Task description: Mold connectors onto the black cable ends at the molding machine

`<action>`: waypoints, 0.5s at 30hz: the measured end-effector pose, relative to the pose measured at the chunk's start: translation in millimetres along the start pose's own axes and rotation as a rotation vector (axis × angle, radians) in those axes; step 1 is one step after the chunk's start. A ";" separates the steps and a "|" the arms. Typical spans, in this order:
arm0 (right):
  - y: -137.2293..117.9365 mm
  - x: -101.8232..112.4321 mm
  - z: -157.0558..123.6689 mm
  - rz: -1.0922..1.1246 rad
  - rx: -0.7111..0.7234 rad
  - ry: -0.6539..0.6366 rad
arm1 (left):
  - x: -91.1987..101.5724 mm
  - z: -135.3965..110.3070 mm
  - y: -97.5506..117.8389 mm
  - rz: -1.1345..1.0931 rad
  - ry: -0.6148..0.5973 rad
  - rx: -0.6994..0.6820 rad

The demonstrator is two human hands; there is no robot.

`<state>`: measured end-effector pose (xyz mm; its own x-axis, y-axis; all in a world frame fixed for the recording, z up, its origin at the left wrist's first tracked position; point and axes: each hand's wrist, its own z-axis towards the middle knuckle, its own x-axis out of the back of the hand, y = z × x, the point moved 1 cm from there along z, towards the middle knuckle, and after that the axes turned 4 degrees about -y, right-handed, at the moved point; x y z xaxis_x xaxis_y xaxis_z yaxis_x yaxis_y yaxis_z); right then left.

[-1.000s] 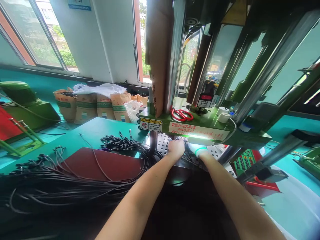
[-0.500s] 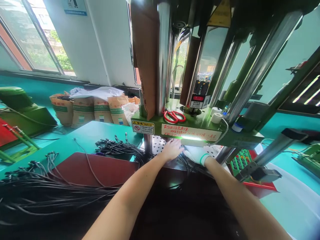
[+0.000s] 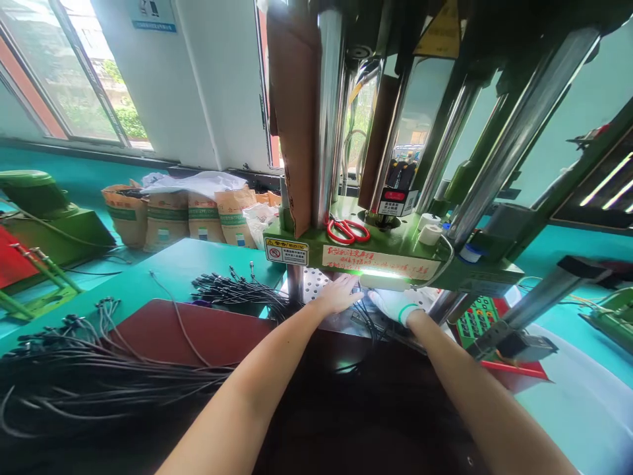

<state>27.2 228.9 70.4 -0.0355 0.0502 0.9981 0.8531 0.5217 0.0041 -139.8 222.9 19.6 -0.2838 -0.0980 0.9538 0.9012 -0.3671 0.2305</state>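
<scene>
My bare left hand (image 3: pixel 340 295) reaches in under the green press plate (image 3: pixel 316 247). Its thumb stands apart from the stretched fingers, and nothing shows in its grasp. To its right is my right hand (image 3: pixel 395 305) in a white glove with a green cuff band; the press edge and the glove hide how its fingers are bent. Black cables (image 3: pixel 368 320) run down between the two hands from the lit work area. Beneath the hands lies a metal bed, mostly covered by them.
Red-handled scissors (image 3: pixel 347 231) and white rolls (image 3: pixel 430 233) rest on the press plate. Bundled black cables (image 3: pixel 237 290) lie at the left, more around a dark red board (image 3: pixel 188 333). A control panel (image 3: pixel 477 323) stands at right. Paper sacks (image 3: pixel 202 218) line the wall.
My hands have drawn slightly apart, and the left thumb has separated from the fingers. More of the cables shows between them. The camera view has shifted a little.
</scene>
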 end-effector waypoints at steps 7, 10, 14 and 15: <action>11.8 -2.1 -7.5 -0.020 -0.016 -0.005 | -6.7 1.9 -6.9 -0.012 0.036 0.037; 12.7 -7.0 -0.1 -0.008 -0.014 -0.012 | -11.1 5.6 -6.7 -0.016 0.041 0.050; 11.6 -6.6 7.0 0.029 -0.026 0.020 | -11.4 7.1 -5.8 -0.020 0.036 0.062; 10.9 -5.0 7.8 0.040 -0.032 0.045 | -10.2 7.3 -5.1 -0.021 0.033 0.064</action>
<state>32.6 241.0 65.0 0.0218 0.0312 0.9993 0.8694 0.4929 -0.0343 -139.1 232.5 10.1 -0.3125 -0.1215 0.9421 0.9136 -0.3099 0.2631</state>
